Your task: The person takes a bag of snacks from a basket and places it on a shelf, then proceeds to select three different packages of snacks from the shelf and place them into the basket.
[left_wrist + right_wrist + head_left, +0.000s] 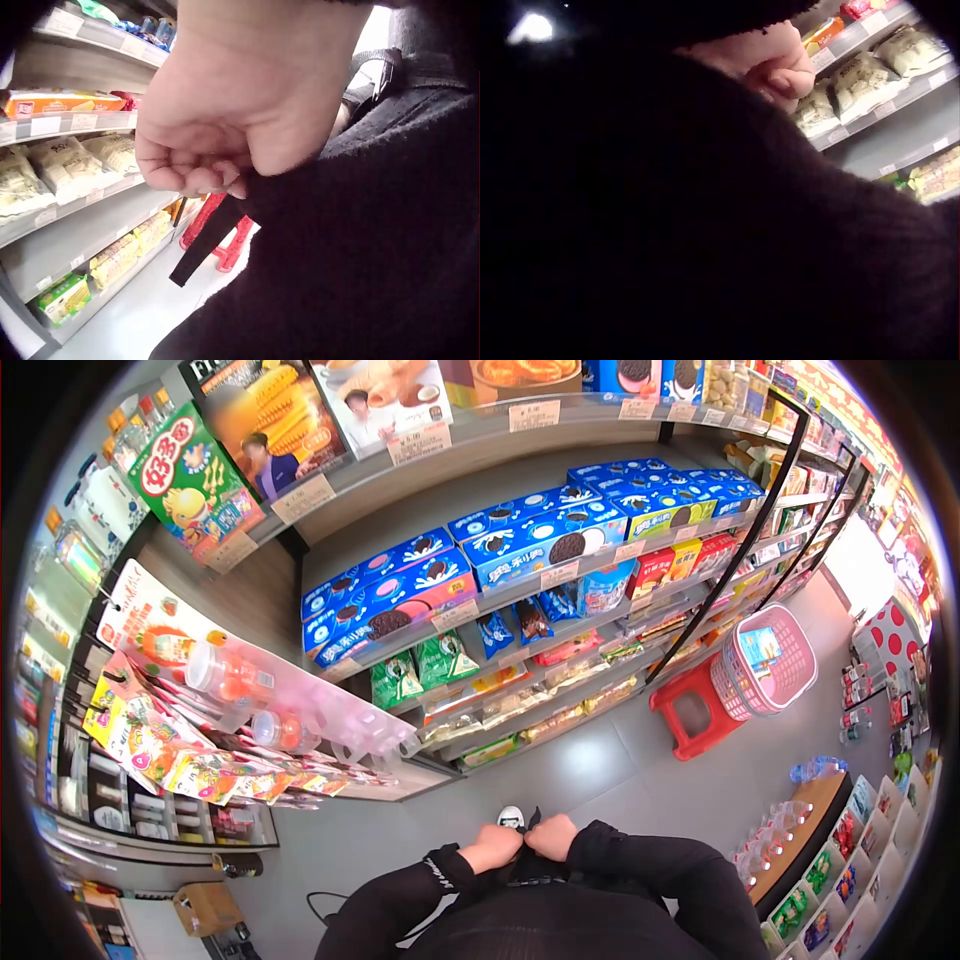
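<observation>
Both hands are close together in front of the person's waist. The left hand (492,848) has its fingers curled round black cloth, and in the left wrist view this hand (232,105) pinches the dark fabric (322,247), with a black strap (206,244) hanging below the fingertips. Beside it the right hand (551,837) grips the same black cloth (535,868) at its upper end. Dark cloth covers most of the right wrist view, where only part of the right hand (769,64) shows, fingers curled; what lies inside them is hidden there.
Shelves with blue cookie boxes (540,545) and green bags (445,658) stand ahead. A red stool (690,705) and a pink basket (735,685) are on the floor at the right. Hanging snack bags (165,745) are at the left, bottles (775,835) at the lower right.
</observation>
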Tool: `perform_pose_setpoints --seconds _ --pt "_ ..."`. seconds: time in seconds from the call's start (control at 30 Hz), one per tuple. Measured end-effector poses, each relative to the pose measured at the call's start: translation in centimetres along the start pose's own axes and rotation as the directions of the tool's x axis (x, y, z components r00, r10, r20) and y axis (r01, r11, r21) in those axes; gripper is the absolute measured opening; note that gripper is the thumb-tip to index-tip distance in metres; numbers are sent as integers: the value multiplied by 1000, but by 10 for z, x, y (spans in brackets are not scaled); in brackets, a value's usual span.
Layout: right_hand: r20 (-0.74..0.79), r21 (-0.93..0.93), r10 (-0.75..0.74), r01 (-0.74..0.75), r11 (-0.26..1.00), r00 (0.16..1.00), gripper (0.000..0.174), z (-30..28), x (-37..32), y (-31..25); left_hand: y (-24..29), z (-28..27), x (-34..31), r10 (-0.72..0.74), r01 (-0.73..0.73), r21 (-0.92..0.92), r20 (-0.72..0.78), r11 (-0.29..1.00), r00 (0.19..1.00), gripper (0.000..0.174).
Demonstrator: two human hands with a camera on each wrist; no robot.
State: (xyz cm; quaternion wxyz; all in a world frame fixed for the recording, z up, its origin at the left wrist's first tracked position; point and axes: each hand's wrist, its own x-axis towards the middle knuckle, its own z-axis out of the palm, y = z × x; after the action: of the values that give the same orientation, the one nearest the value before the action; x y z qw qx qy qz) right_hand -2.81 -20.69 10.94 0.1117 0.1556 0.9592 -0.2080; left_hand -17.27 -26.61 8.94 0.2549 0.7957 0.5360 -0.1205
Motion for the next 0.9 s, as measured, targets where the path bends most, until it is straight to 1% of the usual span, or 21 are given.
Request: perform_pose_setpoints --seconds 0.1,0.13,0.17,0.23,0.27,0.33,0.37,0.4,0.43,0.5,0.53,0.57,0.6,0.67,0.7,0.73,0.77,0.8,0.83,0.87,0.9 --pt "14 -98 61 -59 993 998 12 4 9 2 -2 4 6 -25 25 -2 9 1000 1000 14" --pt "-9 -124 77 -78 989 997 13 4 10 4 -3 -1 7 -38 40 -17 130 999 991 18" --pt "-25 -128 85 -88 988 996 13 4 11 5 -3 -6 5 -34 35 0 124 999 992 18" --pt "12 -123 143 -141 982 990 15 0 11 8 -2 -12 4 -64 71 -56 116 996 991 18" --pt "4 -134 153 -151 979 988 15 4 11 10 -3 -10 9 -84 93 -47 152 995 985 17" --pt "-10 -79 180 -181 980 984 14 20 15 17 -13 -2 20 -45 50 -46 93 998 995 17" --pt "20 -92 202 -199 976 979 15 31 18 20 -14 9 23 -16 19 -64 56 998 998 17" --pt "34 -76 196 -193 978 980 15 32 16 20 -17 18 27 14 -10 -88 47 996 999 18" --pt "50 -49 189 -187 981 981 15 31 14 18 -14 16 28 76 -70 -59 101 996 992 17" --pt "97 -49 159 -155 987 982 16 47 17 24 -12 25 31 71 -69 -25 114 997 991 15" --pt "114 -51 189 -184 982 975 15 49 16 22 -15 32 32 103 -101 -33 83 994 991 17" --pt "133 -51 215 -209 976 968 14 50 17 21 -15 41 36 58 -53 -51 98 997 993 17" --pt "190 -23 195 -194 981 962 13 45 16 20 -9 29 35 -23 37 -82 164 996 986 18" --pt "264 28 159 -173 985 951 14 27 10 16 -4 16 32 -87 140 -238 220 961 972 19" --pt "262 97 131 -161 982 956 17 16 3 16 -7 9 28 -4 87 -318 252 944 968 19" --pt "258 163 101 -146 976 961 20 6 -3 16 -11 13 24 56 32 -343 243 939 969 18" --pt "271 176 87 -139 975 959 20 -4 -7 19 -17 15 21 112 -23 -364 226 931 968 19" --pt "298 304 123 -217 928 946 27 -13 -12 23 -24 11 16 108 -11 -375 238 927 965 19" --pt "328 420 158 -293 859 932 34 -18 -17 28 -30 -1 10 179 -8 -487 305 873 936 22" --pt "329 521 150 -312 795 932 36 -21 -24 34 -36 -13 2 254 4 -587 357 810 899 26" --pt "329 614 145 -328 718 933 38 -21 -31 42 -42 -24 -7 228 75 -642 377 763 897 31"
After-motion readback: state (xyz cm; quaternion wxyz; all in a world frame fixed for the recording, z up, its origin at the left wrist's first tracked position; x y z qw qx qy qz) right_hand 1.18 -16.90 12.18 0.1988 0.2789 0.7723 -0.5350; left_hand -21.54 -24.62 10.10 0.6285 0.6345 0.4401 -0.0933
